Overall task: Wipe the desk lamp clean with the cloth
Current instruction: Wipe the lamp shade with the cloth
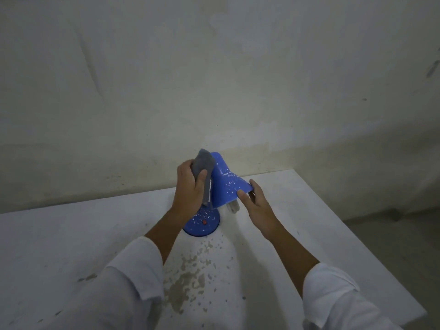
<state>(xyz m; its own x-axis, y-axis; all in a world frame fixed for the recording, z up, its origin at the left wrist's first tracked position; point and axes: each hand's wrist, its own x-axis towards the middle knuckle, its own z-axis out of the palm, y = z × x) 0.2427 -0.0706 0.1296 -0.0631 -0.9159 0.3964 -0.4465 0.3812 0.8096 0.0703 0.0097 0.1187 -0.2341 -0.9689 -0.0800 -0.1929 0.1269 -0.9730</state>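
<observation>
Steadying the desk lamp (220,194) looks to be the job of the right hand (258,207). Its thumb lies on top of the lower rim of the blue shade (229,181) and its fingers (254,185) reach round the far edge, pinching the rim between them, just right of the frame's centre. Held so, the shade should not swing on its neck while the other hand rubs.

The left hand (189,189) is curled round a bunched grey cloth (202,163), with the thumb across the front and the other fingers wrapped behind, mostly hidden. The cloth is pressed against the narrow upper end of the shade, on its left side, and a tail of it hangs down along the neck.

The lamp stands mid-frame with its round base (202,226) on the white tabletop (71,234), close to the wall (214,79) behind. White specks dot the wider part of the shade and the base, so I judge the wiping far from done. That speckled stretch lies between the cloth and the right thumb, just right of the left hand. A pale bulb (233,207) shows beneath the rim.
</observation>
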